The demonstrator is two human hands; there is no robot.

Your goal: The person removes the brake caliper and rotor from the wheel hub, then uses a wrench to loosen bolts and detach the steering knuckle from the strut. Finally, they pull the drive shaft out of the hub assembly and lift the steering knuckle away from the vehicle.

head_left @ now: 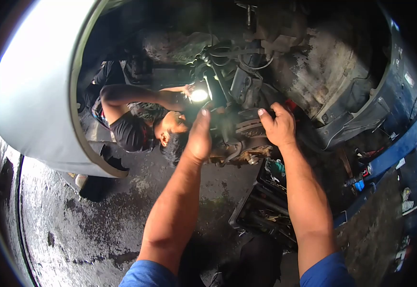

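Note:
My left hand (200, 136) reaches into the wheel arch of a raised car, thumb stretched out and the other fingers hidden from view. It is left of the brake disc (250, 126) and wheel hub. To the right of the disc, my right hand (281, 125) has its thumb and forefinger apart, with nothing visible between them. Beyond both hands are a dark strut (222, 86) and hoses. A co-worker (139, 122) lies on the floor under the car, holding a bright lamp (199, 95) near my left hand.
A black crate (239, 217) of tools stands below my right forearm. The pale bumper (36, 95) curves round the left side, and a blue body panel (395, 158) is on the right. The floor (98, 229) is wet and stained at the lower left.

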